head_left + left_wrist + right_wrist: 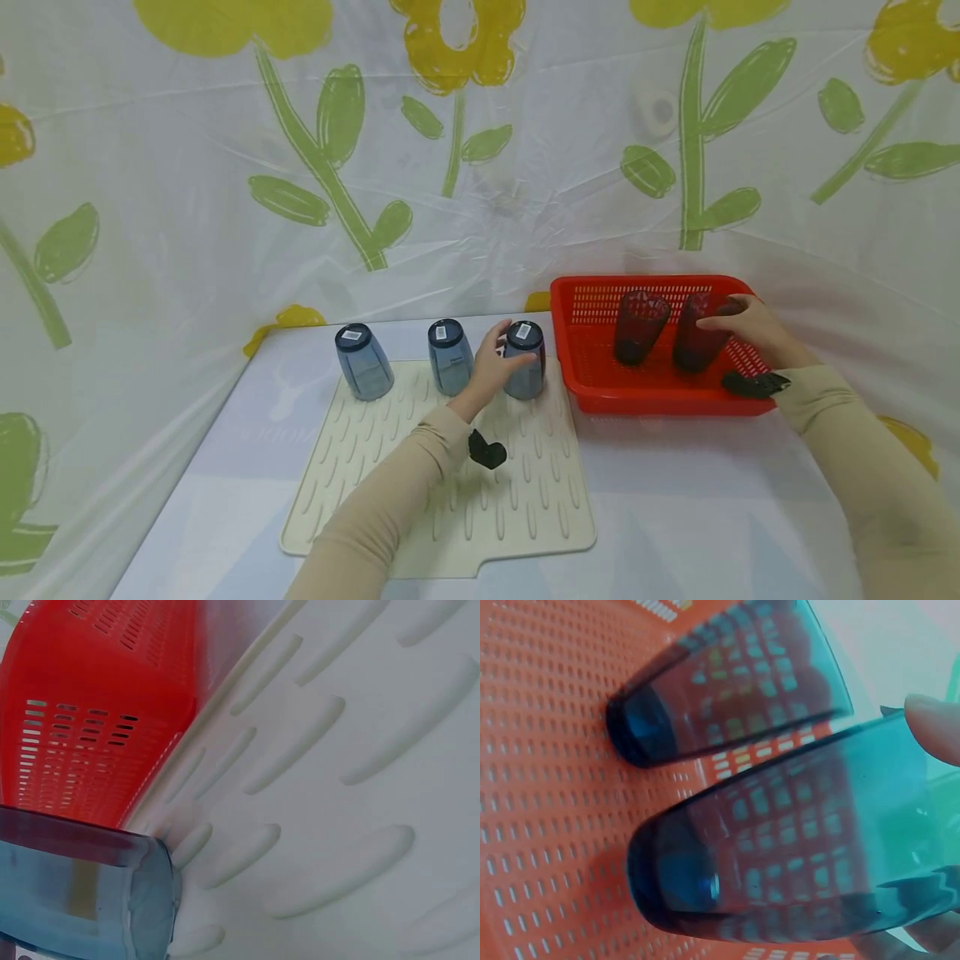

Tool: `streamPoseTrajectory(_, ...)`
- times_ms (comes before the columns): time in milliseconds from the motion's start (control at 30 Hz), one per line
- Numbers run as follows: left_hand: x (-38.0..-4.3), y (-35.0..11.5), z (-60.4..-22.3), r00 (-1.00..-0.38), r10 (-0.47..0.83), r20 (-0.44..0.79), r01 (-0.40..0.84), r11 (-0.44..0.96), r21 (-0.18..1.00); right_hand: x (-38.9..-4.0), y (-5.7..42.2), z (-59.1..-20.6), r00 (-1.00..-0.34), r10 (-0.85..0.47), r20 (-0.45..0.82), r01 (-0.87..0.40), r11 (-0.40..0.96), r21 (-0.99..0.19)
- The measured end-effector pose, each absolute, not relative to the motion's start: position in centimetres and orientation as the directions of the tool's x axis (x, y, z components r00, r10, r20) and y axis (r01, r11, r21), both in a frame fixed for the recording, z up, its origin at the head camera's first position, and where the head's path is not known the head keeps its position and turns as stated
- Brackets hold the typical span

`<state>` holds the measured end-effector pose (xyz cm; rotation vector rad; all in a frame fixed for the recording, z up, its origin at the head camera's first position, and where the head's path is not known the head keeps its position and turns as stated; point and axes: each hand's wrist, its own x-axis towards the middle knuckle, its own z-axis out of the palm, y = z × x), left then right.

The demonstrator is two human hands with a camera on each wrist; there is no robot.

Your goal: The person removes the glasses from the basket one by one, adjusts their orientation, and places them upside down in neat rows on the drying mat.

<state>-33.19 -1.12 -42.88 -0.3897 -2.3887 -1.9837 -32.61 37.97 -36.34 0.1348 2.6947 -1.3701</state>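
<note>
In the head view my left hand (491, 367) is curled at the rightmost upside-down blue glass (528, 382), thumb across its front and fingers at its left side. That glass stands rim-down on the cream drying mat (525, 517); the left wrist view shows the glass (52, 892) low at the left, fingers hidden. My right hand (753, 329) holds an upright dark-tinted glass (693, 342) by its upper part inside the red basket (675, 404). Thumb at its rim, the held glass (772, 862) fills the lower right wrist view. Another glass (637, 329) leans beside it.
Two more blue glasses stand upside down on the mat: one in the middle (452, 367) and one at the left (366, 367). The basket stands right of the mat on the white table (660, 500). A flower-printed sheet (525, 233) hangs behind.
</note>
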Motion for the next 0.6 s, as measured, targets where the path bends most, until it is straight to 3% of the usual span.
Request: streamPoseTrajectory(600,-31.2,-2.9,-41.8,-0.953,0.233,0.192,0.216,0.085,0.973,-29.7,36.1,-33.8,-0.998,0.046,0.052,-0.016,0.581,-0.813)
